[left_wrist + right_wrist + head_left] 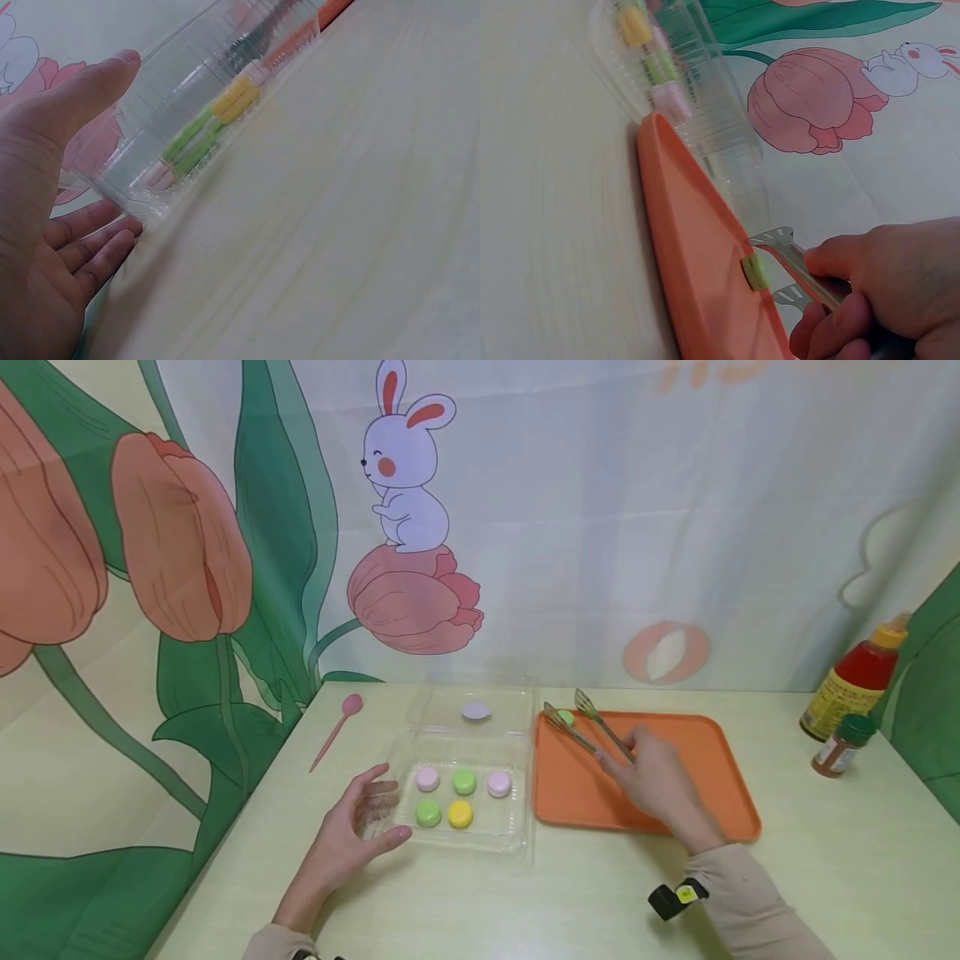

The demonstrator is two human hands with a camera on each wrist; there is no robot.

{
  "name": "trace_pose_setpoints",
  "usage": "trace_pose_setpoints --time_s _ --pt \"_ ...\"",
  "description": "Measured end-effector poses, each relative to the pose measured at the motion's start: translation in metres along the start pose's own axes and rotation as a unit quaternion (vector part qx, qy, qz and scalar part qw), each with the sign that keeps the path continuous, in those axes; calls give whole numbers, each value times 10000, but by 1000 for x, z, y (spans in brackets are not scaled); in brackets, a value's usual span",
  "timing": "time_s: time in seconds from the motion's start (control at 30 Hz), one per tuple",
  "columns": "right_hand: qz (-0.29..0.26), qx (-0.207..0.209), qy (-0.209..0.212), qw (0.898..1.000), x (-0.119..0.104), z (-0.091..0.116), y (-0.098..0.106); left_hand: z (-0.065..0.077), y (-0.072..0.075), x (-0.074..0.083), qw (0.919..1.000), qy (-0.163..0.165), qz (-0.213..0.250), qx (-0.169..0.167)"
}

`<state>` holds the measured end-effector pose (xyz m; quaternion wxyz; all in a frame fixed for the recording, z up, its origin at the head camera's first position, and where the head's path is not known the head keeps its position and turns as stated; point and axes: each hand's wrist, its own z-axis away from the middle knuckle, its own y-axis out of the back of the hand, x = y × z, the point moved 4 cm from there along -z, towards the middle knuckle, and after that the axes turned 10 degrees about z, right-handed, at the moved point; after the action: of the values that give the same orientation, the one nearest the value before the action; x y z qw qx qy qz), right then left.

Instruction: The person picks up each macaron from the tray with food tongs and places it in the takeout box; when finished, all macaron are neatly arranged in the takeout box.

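Observation:
My right hand (656, 781) grips metal tongs (615, 743) above the orange tray (622, 793). The tongs' slotted ends stand apart on either side of a green macaron (566, 718) at the tray's far left; the right wrist view shows this macaron (754, 271) near the tongs (802, 270). My left hand (348, 827) is beside the clear plastic box (491, 820), thumb and fingers spread at its left end. Whether they touch it I cannot tell. Inside sit several macarons: pink, green and one yellow macaron (461, 814).
The box's lid (513, 710) lies folded back with a pale oval label (476, 711). A pink spoon (337, 731) lies far left. At the right stand a red sauce bottle (855, 681) and a green-capped jar (842, 746). A printed curtain (555, 527) hangs behind.

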<state>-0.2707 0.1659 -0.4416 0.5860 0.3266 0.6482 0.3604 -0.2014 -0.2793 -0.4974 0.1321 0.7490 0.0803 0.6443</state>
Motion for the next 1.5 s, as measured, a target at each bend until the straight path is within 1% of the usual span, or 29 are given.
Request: trace_pose_setpoints --time_s 0.43,0.7,0.97,1.2,1.4,1.5 --pt "224 -117 -6 9997 -2 4 -7 0 0 -1 10000 6 -64 11" --pt "420 27 200 9989 0 3 -10 0 0 -1 10000 2 -36 -13" --pt "310 -11 285 9991 -2 4 -8 0 1 -2 10000 -97 -14 -17" --pt "227 39 395 9990 -3 6 4 0 1 -3 9999 -91 24 -47" --pt "205 282 411 9985 -11 13 25 0 1 -2 10000 -38 23 -45" --pt "132 320 449 9984 -18 17 35 0 1 -2 10000 -24 33 -43"
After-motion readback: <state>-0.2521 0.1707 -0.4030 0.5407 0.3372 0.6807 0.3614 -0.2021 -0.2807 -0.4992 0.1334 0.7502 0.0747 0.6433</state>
